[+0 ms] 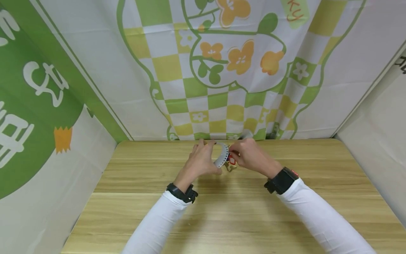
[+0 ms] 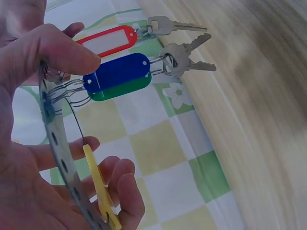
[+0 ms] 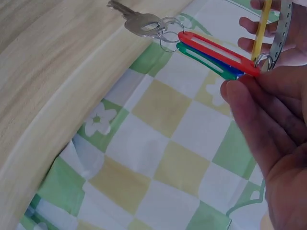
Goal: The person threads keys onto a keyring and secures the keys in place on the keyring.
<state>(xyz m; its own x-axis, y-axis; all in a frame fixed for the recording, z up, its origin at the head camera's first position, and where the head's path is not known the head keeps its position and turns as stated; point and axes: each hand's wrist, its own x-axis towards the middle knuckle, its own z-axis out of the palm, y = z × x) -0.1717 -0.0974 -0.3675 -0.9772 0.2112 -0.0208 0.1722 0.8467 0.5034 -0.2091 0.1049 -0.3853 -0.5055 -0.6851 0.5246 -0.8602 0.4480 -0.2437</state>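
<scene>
Left hand [image 1: 200, 159] grips the strip [image 1: 223, 156]; right hand [image 1: 250, 155] pinches the tags [image 2: 117, 74] just beside it, keys [image 3: 140, 24] beyond the pinch.

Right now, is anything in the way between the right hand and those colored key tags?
Nothing visible is: the right hand already pinches the key tags at one end. The keys hang off their other end, and the left hand holds the curved strip beside them.
</scene>
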